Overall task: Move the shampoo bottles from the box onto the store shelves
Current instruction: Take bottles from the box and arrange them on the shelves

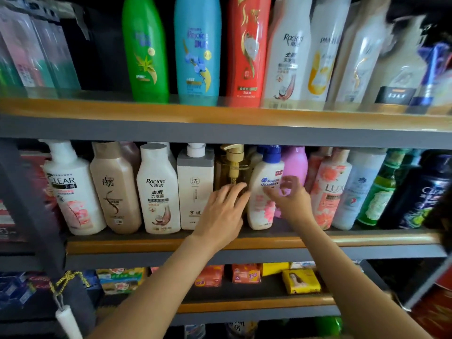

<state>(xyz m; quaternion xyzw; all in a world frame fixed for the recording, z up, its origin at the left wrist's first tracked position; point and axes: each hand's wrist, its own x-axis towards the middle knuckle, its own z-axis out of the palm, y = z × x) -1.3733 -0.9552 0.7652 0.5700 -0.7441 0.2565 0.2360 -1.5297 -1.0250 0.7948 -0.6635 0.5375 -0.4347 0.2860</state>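
On the middle shelf (244,243), between a square white bottle (194,189) and a white bottle with a blue cap (265,189), stands an amber pump bottle (232,172), set just back from the shelf's front edge. The left hand (221,211) lies flat against its lower front, fingers straight and spread, pressing rather than clasping. The right hand (288,199) hovers in front of the blue-capped bottle with fingers loosely curled; it seems to hold nothing, though whether a fingertip touches the label I cannot tell. The pump bottle looks like smooth, rigid clear plastic, probably full and so fairly heavy, and slick under a palm. Its gold pump head (232,150) sits high and narrow, a poor place to lift from; the better grip is likely round the broad body low down, or a push at the base to slide it back. The neighbours stand close, so a sideways nudge could tip them. The box is not in view.
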